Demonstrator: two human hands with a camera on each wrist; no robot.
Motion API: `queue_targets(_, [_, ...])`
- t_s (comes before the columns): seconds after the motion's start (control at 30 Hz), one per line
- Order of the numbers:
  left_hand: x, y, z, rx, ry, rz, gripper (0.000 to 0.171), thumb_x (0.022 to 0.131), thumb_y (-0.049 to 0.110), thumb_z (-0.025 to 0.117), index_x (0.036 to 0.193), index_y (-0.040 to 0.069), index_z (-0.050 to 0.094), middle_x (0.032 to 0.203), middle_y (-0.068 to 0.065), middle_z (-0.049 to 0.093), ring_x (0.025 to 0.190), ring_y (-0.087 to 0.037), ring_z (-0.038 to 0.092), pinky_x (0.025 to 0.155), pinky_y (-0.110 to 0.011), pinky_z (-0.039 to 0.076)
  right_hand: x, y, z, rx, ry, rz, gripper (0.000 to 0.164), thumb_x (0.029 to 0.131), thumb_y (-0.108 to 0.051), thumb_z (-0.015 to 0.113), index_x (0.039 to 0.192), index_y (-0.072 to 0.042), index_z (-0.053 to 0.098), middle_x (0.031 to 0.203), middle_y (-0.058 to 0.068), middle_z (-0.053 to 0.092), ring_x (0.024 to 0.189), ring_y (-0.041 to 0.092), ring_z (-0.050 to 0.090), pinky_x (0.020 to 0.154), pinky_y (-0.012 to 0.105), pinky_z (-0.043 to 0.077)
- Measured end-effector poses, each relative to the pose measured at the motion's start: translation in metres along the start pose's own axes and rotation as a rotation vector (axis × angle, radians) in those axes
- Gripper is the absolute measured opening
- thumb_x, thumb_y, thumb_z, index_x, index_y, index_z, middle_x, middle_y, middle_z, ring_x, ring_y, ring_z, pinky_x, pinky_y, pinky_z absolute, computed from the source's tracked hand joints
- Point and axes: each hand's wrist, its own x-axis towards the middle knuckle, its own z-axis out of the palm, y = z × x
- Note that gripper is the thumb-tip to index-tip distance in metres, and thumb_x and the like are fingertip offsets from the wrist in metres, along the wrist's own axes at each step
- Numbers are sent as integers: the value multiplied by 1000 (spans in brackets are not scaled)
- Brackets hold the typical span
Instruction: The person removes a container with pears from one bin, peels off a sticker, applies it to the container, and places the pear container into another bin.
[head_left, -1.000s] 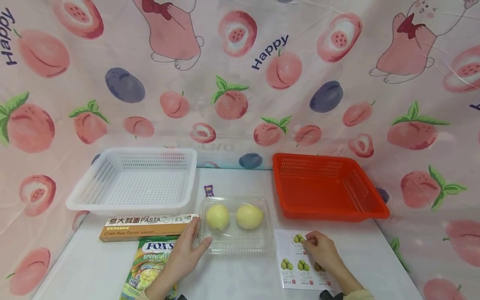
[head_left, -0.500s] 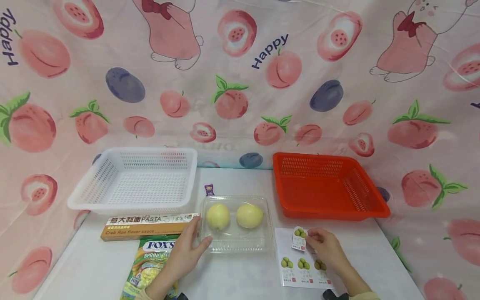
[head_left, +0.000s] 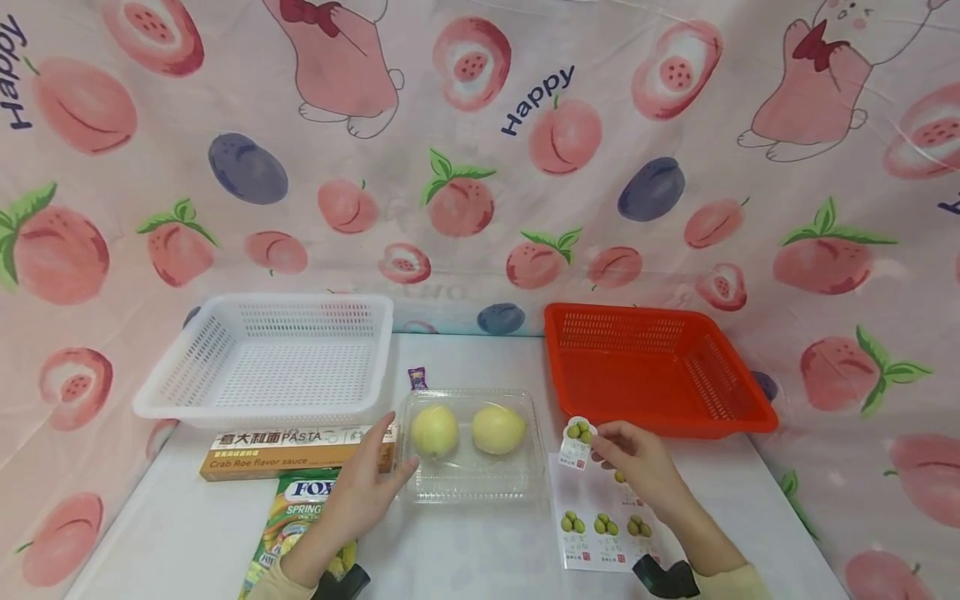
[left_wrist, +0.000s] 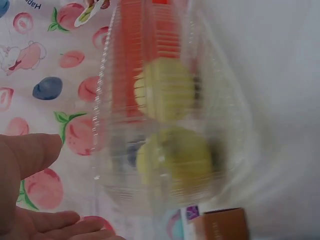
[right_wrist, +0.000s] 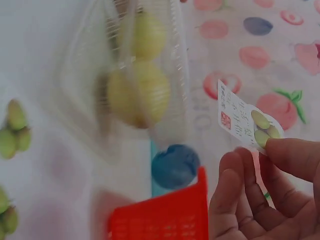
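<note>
My right hand (head_left: pixel 641 467) pinches a small white label sticker (head_left: pixel 575 454) between thumb and fingers, up off the table. The sticker has green fruits, writing and a red stamp mark printed on it, plain in the right wrist view (right_wrist: pixel 240 117). Under that hand lies the white sticker sheet (head_left: pixel 592 560) with several more such labels. A clear plastic clamshell box (head_left: pixel 480 490), closed, holds two pale yellow round fruits, one on the left (head_left: pixel 435 431) and one on the right (head_left: pixel 498 430). Beside the box's left edge, my left hand (head_left: pixel 363 492) has its fingers extended and thumb spread, holding nothing.
At the back stand a white basket (head_left: pixel 262 412) on the left and a red basket (head_left: pixel 660 425) on the right. A pasta box (head_left: pixel 292 467) and a green candy bag (head_left: pixel 296 517) lie at the left. Behind the clamshell is a small purple packet (head_left: pixel 417 378).
The right hand has peeled one label off the sheet and carried it up and leftward toward the clamshell. My left hand has drawn slightly away from the box's left edge.
</note>
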Motion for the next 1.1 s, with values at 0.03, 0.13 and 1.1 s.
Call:
queue_targets(0.03, [3, 2, -2, -1, 8, 16, 69, 94, 33, 66, 148, 3, 36, 147, -23, 39, 133, -43, 38, 104, -62, 36, 2, -4, 2, 11, -11, -17, 26, 95, -22, 67, 109, -1, 64, 94, 13, 68, 86, 29, 64, 76, 29, 58])
queue_targets(0.13, [13, 8, -7, -32, 24, 75, 54, 94, 24, 68, 140, 2, 50, 139, -20, 51, 123, -40, 51, 99, -53, 45, 12, -16, 9, 52, -44, -48, 25, 94, -19, 68, 108, 1, 64, 91, 13, 69, 82, 26, 65, 75, 28, 58])
queue_targets(1.1, [110, 33, 13, -264, -473, -179, 16, 94, 15, 66, 95, 2, 75, 76, -5, 71, 69, -14, 69, 67, -27, 57, 81, -59, 106, -40, -195, 8, 19, 89, -14, 74, 104, -2, 73, 85, 6, 70, 71, 19, 65, 69, 30, 60])
